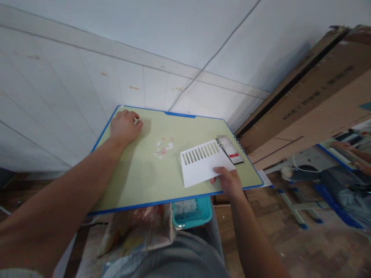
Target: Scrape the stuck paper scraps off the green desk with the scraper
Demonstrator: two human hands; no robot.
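You have one view, and it looks from your own head, forward and down. The camera is above the near side of the worktop [136,181], near enough to show both your left hand [126,125] and your right hand [227,178] from behind. Beyond the hands, it faces the wall [162,46]; to the right of the right hand it takes in a carton [304,92], and below the hands, your lap [168,258].

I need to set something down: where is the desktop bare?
Front left, between left forearm, small scraps and front edge. Far middle, between left hand, scraps and blue strip. Crowded right: right hand holding slotted white card, against or over a pixelated item.
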